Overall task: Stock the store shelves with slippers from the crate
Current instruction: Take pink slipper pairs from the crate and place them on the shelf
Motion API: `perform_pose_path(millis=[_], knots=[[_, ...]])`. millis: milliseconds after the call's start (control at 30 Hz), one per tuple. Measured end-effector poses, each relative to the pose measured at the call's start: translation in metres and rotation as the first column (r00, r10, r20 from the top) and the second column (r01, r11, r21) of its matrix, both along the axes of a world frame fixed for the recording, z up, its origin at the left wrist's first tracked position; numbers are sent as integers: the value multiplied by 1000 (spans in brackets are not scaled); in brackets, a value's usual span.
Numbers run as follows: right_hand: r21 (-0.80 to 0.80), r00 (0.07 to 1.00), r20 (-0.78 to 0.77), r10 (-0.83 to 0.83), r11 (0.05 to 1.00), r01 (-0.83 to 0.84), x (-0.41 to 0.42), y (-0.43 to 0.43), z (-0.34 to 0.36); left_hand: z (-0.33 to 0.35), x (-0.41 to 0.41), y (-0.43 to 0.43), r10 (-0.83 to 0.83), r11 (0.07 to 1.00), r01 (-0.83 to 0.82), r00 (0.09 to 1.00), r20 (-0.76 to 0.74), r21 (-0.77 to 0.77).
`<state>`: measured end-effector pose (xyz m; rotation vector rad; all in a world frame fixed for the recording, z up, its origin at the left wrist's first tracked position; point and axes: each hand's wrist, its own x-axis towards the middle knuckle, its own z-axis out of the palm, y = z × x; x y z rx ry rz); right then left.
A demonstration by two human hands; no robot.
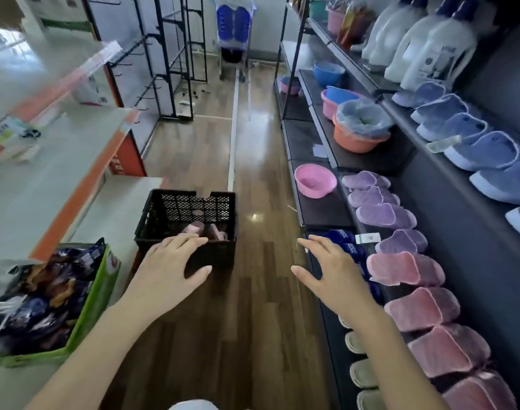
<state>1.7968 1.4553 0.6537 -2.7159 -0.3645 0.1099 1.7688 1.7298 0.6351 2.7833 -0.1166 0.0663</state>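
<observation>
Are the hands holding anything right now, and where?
Nothing is held. The left hand hovers open near the crate; the right hand is open beside the shelf, empty.

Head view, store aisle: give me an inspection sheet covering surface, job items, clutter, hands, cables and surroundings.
Surface: wooden floor, glossy, bare along the aisle.
Job items: black crate on the floor, a few pink slippers inside; right shelf lined with purple slippers, pink slippers and, a tier up, blue slippers.
Clutter: green box of packets at left.
Hands: left hand over the crate's near edge, right hand by the shelf; fingers spread, both empty.
Cables: nothing seen.
Surroundings: plastic basins, white bottles, bare wire racks.
</observation>
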Motion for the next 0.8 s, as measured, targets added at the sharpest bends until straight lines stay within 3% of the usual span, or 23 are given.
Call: perform_pose_path(millis=[300,800], knots=[[-43,983,-30,180,983,-181,91,58,-13,-15,54,54,157,987,-158,986,-59,-12],[-85,990,11,139,987,-138,257,210,-22,-15,233,218,123,991,-123,992,3,61]])
